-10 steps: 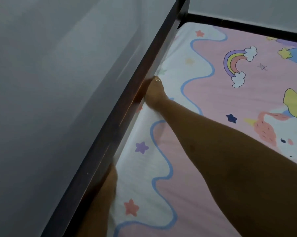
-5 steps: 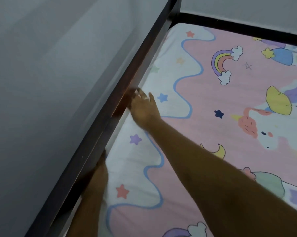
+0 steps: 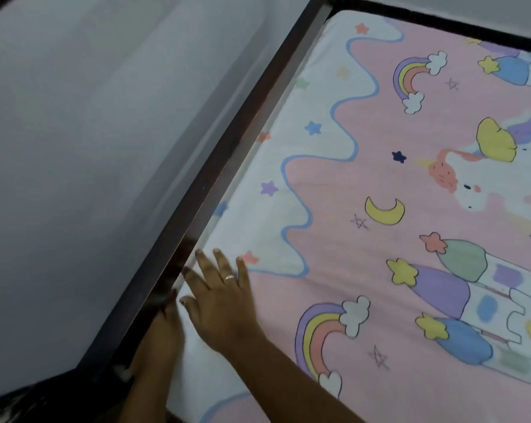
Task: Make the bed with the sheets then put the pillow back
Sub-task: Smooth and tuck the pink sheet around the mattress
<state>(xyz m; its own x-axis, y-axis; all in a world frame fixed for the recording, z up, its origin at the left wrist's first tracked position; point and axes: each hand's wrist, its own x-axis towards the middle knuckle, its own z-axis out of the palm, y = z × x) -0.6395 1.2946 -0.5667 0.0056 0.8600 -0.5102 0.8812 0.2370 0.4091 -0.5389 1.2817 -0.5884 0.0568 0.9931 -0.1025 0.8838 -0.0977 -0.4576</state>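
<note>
- The sheet (image 3: pixel 365 184) lies spread flat over the bed. It is pink with a wavy white border and printed with rainbows, stars, a yellow moon (image 3: pixel 384 210), a unicorn (image 3: pixel 459 184) and pastel castle towers.
- The right hand (image 3: pixel 224 312) rests palm down on the sheet's white border just beside the rail, fingers straight and spread. It wears a ring (image 3: pixel 229 277) on one finger.
- The left hand (image 3: pixel 162 334) is at the sheet's edge, in the gap between the mattress and the rail. Its fingertips are hidden there, so I cannot tell whether it grips the cloth.
- A dark wooden side rail (image 3: pixel 227 154) runs diagonally along the bed and meets a dark end rail (image 3: pixel 441 22) at the far corner.
- A plain grey wall (image 3: pixel 90 132) stands beyond the rail.
</note>
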